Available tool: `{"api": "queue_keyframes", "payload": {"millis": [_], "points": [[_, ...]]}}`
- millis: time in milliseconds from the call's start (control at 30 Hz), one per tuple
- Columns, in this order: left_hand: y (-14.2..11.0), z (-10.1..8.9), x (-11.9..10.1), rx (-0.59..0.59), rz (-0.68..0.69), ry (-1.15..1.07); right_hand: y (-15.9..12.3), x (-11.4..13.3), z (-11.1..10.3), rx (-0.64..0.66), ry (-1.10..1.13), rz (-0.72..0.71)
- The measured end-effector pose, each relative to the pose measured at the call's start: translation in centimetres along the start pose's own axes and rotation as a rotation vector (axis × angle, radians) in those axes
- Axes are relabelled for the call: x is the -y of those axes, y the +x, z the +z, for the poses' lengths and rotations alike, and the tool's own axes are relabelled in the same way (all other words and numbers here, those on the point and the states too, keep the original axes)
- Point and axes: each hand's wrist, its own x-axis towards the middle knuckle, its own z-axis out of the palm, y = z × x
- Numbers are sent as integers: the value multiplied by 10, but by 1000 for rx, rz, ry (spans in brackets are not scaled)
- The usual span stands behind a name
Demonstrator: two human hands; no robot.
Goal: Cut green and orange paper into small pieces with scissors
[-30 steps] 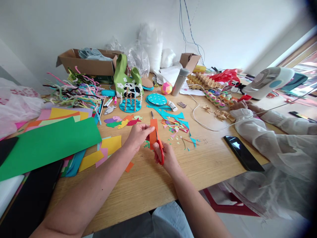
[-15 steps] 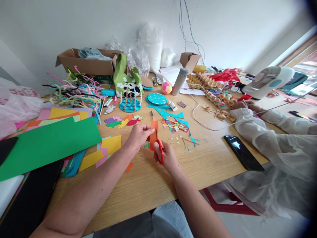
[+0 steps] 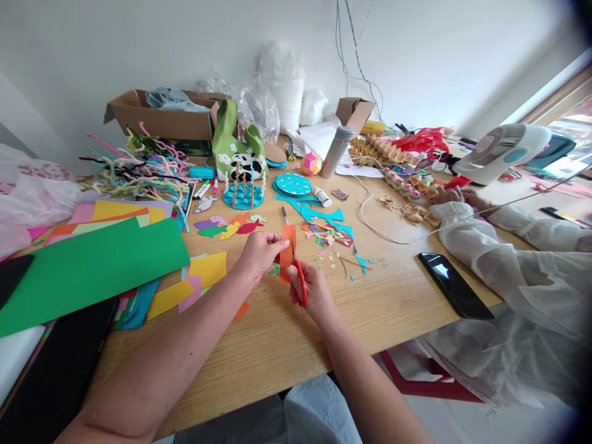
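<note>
My left hand [image 3: 263, 251] pinches the left edge of an upright strip of orange paper [image 3: 287, 237] above the table. In my right hand [image 3: 315, 290] is a pair of red-handled scissors [image 3: 300, 280], its blades lying along the right side of the strip. Just beyond are several coloured paper fish [image 3: 228, 229] and a grey fish [image 3: 206, 205]. A pen or craft knife [image 3: 285, 214] lies behind the strip. To the right are small paper scraps [image 3: 329, 234] and blue offcuts [image 3: 319, 211]. A small orange piece [image 3: 242, 311] rests nearer me.
Coloured sheets, a green one [image 3: 102, 265] on top, cover the left side. Behind stand a panda bag [image 3: 238, 154], a blue disc with twisted posts [image 3: 243, 198] and a grey bottle [image 3: 337, 153]. A phone [image 3: 453, 285] lies near another person's white sleeves [image 3: 476, 240].
The scissors have shifted very slightly at the strip, and their handles look closer together. My left hand and the paper stay in place.
</note>
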Motion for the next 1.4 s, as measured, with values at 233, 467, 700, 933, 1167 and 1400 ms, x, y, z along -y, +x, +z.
{"api": "queue_keyframes", "payload": {"millis": [233, 467, 700, 933, 1167, 1400], "points": [[0, -1, -1, 8, 13, -67, 0, -2, 0, 13, -5, -5], [2, -1, 1, -21, 19, -36, 0, -2, 0, 28, -30, -25], [1, 1, 1, -7, -2, -18, 2, -4, 0, 15, -1, -21], [0, 2, 1, -18, -5, -21, 2, -3, 1, 18, 32, -22], [-1, 3, -1, -26, -29, -33, 1, 3, 4, 4, 57, 13], [-1, 3, -2, -6, -44, -69, 1, 5, 5, 3, 72, 21]]}}
